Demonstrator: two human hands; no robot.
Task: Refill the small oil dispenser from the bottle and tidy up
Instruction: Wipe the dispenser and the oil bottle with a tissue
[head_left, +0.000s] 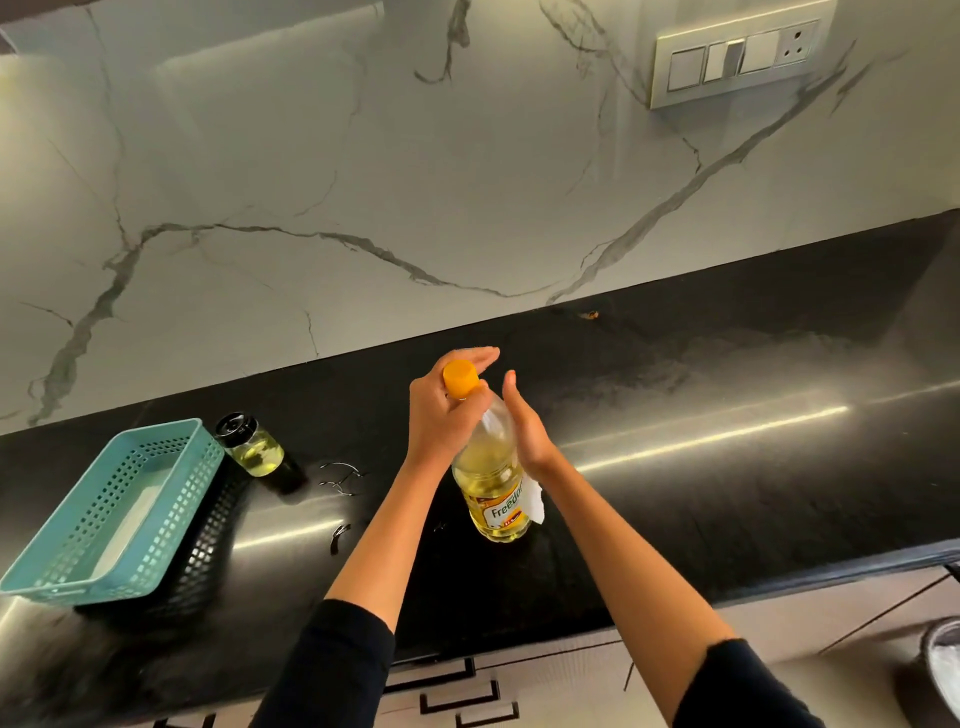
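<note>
Oil bottle (491, 483) stands on its base on the black table (727, 467), near the front edge and roughly centre. Its top leans left in this view. Clear plastic, yellow oil inside, label partly readable as "Freedo". The orange-yellow cap (460, 378) is on.

Left hand (441, 415) grips the bottle's top: thumb across the neck just below the cap, fingers wrapped behind the cap. Right hand (527, 431) lies flat against the bottle's right side with straight fingers pointing up, pressing rather than curled. A white tissue (536, 501) pokes out below that palm against the label. Can't tell whether the thumb pins it. Both forearms are bare, with black sleeves (337, 670) pushed up near the elbows.

Small oil dispenser (252, 444) is well to the left of the bottle. It is clear glass with a black lid (236, 427) on and pale oil in its lower part. It sits just beside the far right corner of a teal lattice basket (176, 514); contact unclear. The basket has a pale flat liner (130, 525) in its base.

Thin wet streaks (340, 478) on the table between dispenser and bottle.

Behind is a white marble wall (415, 182) with grey veins and a switch panel (737, 62) at upper right. Drawer fronts (467, 691) run below the table edge. A round bin (940, 660) is partly in frame at lower right.
</note>
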